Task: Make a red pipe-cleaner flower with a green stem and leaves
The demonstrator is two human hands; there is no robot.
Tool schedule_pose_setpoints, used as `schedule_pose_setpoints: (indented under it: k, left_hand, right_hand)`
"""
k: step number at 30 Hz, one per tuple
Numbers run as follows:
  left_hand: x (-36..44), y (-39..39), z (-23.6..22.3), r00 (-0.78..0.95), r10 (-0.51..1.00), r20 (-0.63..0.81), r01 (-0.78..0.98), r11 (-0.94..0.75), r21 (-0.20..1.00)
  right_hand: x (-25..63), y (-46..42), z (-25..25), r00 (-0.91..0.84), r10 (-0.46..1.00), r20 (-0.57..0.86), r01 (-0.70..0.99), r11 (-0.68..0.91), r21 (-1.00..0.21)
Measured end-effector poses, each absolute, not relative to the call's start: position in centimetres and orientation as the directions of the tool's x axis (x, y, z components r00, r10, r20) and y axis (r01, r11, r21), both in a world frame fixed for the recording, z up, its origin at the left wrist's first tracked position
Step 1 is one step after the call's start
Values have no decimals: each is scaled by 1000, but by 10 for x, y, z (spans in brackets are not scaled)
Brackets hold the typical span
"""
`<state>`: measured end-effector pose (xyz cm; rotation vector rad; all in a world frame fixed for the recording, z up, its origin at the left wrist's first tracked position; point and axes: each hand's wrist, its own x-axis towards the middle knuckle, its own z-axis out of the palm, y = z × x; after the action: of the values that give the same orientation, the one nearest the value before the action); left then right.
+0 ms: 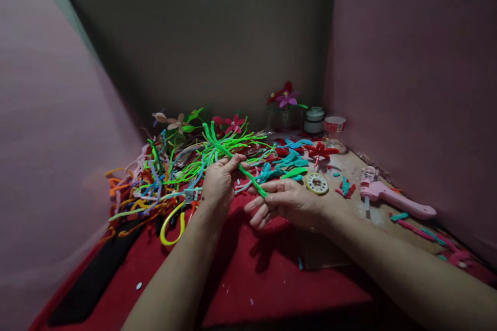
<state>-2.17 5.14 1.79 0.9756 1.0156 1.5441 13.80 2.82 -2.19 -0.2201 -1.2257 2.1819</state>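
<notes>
A bright green pipe cleaner stem [250, 176] runs slantwise between my two hands above the red cloth. My left hand [221, 178] pinches it partway along, thumb on top. Beyond that hand its far end splits into two fuzzy tips. My right hand [287, 200] holds the near end between thumb and index finger, with the other fingers loosely spread below. Behind my hands lies a large heap of green pipe cleaners [190, 163]. Scissors with a yellow handle [173, 225] lie beside my left forearm, partly hidden.
Orange and purple pipe cleaners [128, 186] pile up at left, near a black strip [97, 274]. Teal pieces [289, 160], a round yellow-rimmed disc [317, 183] and a pink glue gun [396, 196] lie at right. Finished flowers [287, 98], a grey jar [313, 120] and a tape roll [334, 124] stand behind.
</notes>
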Motion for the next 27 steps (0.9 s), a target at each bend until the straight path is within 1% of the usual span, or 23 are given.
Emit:
schedule_pose_setpoints:
  k: [10,15,19,27]
  left_hand:
    - [-24,53,12,-169,986,7,-339,-65,938]
    - [-26,54,7,-133,991,-29,-329,-17,944]
    - [-26,54,3,-145,989,-23,-296,-21,955]
    - [-23,51,2,-165,986,30,-187,-61,980]
  right_hand:
    - [143,28,-29,-803,565,190,-477,-418,-773]
    - [144,27,-29,-846,507,164,-430,-466,-773]
    - [146,26,-26,-862,490,130,-394,-488,-779]
    - [147,27,-25,-880,460,114,-371,-518,-771]
